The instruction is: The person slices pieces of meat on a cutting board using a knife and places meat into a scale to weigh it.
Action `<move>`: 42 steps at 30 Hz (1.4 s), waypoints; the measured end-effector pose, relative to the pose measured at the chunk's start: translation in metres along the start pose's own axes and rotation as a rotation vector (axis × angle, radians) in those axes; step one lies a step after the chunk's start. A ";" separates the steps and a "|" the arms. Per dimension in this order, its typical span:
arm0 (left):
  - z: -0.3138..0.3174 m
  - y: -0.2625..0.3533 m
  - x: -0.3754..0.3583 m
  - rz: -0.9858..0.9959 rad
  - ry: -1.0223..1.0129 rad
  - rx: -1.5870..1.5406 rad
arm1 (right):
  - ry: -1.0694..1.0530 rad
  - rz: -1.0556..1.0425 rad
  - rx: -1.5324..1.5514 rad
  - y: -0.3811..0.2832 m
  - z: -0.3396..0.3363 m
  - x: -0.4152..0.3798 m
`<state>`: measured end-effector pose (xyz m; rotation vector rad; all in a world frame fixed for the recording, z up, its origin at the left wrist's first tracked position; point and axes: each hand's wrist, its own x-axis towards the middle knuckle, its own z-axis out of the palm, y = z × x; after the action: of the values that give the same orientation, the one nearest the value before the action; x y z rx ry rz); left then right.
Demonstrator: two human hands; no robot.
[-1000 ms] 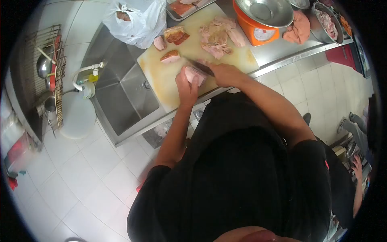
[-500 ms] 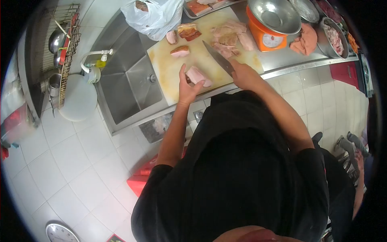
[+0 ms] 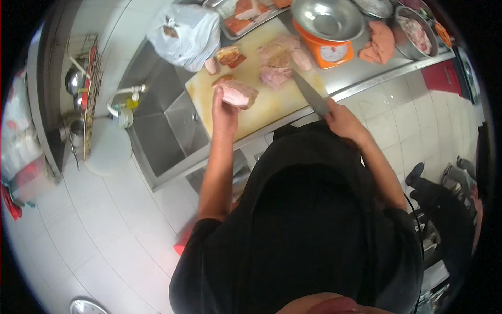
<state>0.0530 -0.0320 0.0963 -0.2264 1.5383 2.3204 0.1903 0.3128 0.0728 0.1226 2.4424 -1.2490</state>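
My left hand grips a pale pink piece of meat above the left part of a cutting board. Its fingers are partly hidden behind the meat. In my right hand is the handle of a large knife, its blade pointing up and left over the board's right edge. Sliced meat lies heaped on the board left of the blade tip. Farther back on the board sit a browned chunk of meat and a small pink piece.
A sink adjoins the board's left side, with a white plastic bag behind it. Along the back stand a meat tray, an orange scale with a steel bowl, an orange cloth and a meat-filled pot. Another person is at right.
My left hand has raised the meat from the board's front and turned it, moving left and back. The knife has shifted right, away from the meat. The camera view has also shifted.
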 end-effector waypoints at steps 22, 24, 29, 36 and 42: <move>0.341 0.029 0.162 0.641 -0.524 2.104 | 0.134 0.092 0.133 0.071 -0.048 -0.081; 0.343 0.020 0.161 0.675 -0.553 2.092 | 0.166 0.087 0.139 0.077 -0.051 -0.087; 0.357 0.012 0.148 0.525 -0.422 2.191 | 0.193 0.081 0.159 0.086 -0.056 -0.095; 0.342 -0.008 0.159 0.677 -0.428 2.096 | 0.168 0.068 0.148 0.097 -0.056 -0.090; 0.340 0.001 0.150 0.638 -0.463 2.051 | 0.133 0.099 0.156 0.095 -0.062 -0.090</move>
<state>-0.0670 0.3083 0.1845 1.2339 2.8115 -0.0584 0.2780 0.4273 0.0676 0.3767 2.4131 -1.4270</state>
